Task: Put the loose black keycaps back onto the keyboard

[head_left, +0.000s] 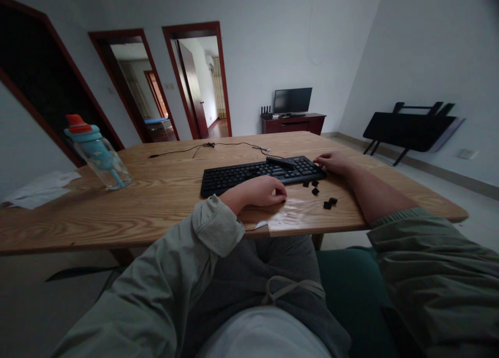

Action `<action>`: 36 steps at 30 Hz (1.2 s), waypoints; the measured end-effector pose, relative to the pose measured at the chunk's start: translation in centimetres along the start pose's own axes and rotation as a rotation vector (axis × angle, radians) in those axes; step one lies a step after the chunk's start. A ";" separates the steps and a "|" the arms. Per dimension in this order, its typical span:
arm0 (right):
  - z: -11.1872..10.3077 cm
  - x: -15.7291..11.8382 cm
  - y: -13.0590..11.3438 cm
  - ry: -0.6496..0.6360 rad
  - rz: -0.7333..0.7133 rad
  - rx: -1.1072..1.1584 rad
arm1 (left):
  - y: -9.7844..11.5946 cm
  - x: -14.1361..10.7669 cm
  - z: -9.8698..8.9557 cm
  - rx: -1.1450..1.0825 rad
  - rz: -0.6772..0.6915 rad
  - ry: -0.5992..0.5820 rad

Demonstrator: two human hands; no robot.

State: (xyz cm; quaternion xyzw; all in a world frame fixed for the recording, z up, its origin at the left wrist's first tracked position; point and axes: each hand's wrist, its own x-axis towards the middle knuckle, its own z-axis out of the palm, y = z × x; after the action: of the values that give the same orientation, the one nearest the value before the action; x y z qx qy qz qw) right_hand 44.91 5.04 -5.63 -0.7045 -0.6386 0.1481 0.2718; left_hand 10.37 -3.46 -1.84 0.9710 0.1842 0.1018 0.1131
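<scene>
A black keyboard (230, 176) lies on the wooden table (156, 212), with a dark bar-shaped piece (280, 162) resting across its top. My left hand (263, 190) rests on the table just in front of the keyboard, its fingers curled inward; whatever they hold, if anything, is hidden. At the keyboard's right end is my right hand (333, 162), its bent fingertips against the edge. Several small black keycaps (315, 191) lie loose on the table between my hands, some of them (328, 205) nearer the front edge.
A clear bottle (102, 158) with a red and blue lid stands at the left, beside white paper (42, 189). Behind the keyboard runs a black cable (234, 144). Clear film (286, 217) covers part of the front edge. A monitor (292, 101) stands across the room.
</scene>
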 end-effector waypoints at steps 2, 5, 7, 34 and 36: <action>0.0 -0.1 -0.1 0.007 0.004 0.008 | 0.0 -0.1 -0.2 -0.049 -0.037 -0.016; 0.0 -0.4 -0.3 0.000 0.012 0.006 | -0.1 -0.3 -0.4 -0.095 -0.073 -0.039; -0.1 -0.5 -0.5 -0.007 0.015 -0.003 | -0.3 -0.2 -0.5 -0.102 -0.101 -0.035; -0.2 -0.6 -0.6 0.006 -0.012 -0.007 | 0.8 -1.9 -1.3 -0.126 -0.059 -0.060; -0.2 -0.6 -0.6 0.007 -0.016 -0.007 | 1.0 -1.9 -1.3 -0.102 -0.063 -0.049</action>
State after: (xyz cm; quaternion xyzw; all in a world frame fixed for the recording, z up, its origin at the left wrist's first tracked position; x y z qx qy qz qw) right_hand 44.44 4.39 -5.18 -0.7008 -0.6438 0.1415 0.2728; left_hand 8.67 -4.85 -0.69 0.9599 0.2064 0.0835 0.1702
